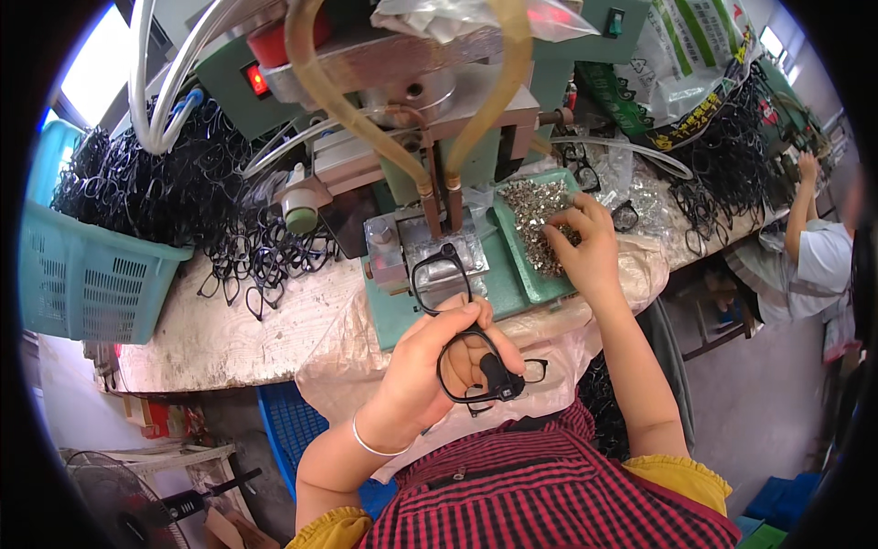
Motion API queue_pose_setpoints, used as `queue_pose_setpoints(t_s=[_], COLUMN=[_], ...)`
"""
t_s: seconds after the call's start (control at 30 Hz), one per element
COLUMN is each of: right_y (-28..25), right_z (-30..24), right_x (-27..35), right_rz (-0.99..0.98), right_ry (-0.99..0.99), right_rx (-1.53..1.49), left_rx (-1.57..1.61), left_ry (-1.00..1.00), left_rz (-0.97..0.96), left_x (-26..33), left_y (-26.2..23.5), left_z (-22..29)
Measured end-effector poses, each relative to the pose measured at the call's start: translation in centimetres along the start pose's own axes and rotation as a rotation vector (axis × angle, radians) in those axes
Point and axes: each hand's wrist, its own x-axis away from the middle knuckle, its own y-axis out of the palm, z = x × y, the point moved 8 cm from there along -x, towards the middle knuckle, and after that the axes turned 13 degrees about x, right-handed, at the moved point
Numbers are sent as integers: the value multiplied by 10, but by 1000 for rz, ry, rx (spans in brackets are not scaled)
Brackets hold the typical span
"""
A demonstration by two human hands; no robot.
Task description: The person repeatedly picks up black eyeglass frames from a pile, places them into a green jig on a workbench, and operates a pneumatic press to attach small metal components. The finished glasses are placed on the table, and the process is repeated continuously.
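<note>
My left hand (416,371) is closed around the middle of a black eyeglass frame (506,392), held at an angle before the machine. One rim points up toward the metal fixture block (380,242); the other shows below my fingers. Two copper-coloured tips (433,215) come down over the fixture. My right hand (593,245) reaches into a green tray (514,263) heaped with small shiny metal parts (538,203). Its fingers are bent together among the parts, and whatever they pinch is too small to make out. Another pair of glasses (537,371) lies below my left hand.
Tan hoses (320,78) hang from the green machine above my hands. Piles of black frames (174,174) lie at left, beside a turquoise basket (91,274), and at right by a printed sack (681,64). Another person (819,256) works at far right. A fan (114,503) stands lower left.
</note>
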Motion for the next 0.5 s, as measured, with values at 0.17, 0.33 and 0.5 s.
queue_pose_setpoints(t_s=[0.17, 0.33, 0.5], right_y=[3, 20, 4], right_z=[-19, -53, -8], right_x=[-3, -15, -16], right_rz=[55, -9, 150], right_ry=[-67, -447, -12], right_rx=[-55, 54, -128], left_rx=[-3, -114, -288], left_ry=[-24, -6, 371], left_rz=[-10, -5, 5], left_x=[-2, 4, 35], left_y=[-1, -6, -49], left_z=[0, 0, 9])
